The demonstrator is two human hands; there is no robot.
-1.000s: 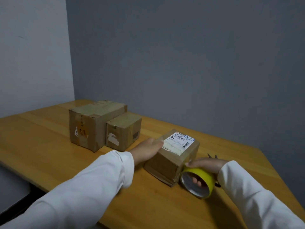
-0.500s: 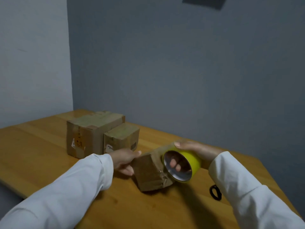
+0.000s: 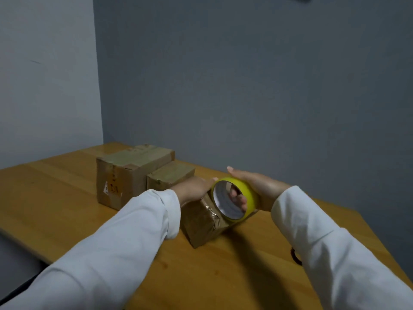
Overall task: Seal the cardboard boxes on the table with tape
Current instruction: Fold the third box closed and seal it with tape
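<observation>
The tabletop (image 3: 55,198) carries two boxes at far left: the large box (image 3: 125,173) with the medium box (image 3: 169,177) touching its right side. I work on the small box (image 3: 201,218), near centre, tipped on an edge. My left hand (image 3: 193,189) grips its top left side to steady it. My right hand (image 3: 257,189) curls round the yellow tape roll (image 3: 234,199), fingers (image 3: 239,198) through the core, held against the box's right face. I judge the wrap should run taut, roll kept square to the seam.
</observation>
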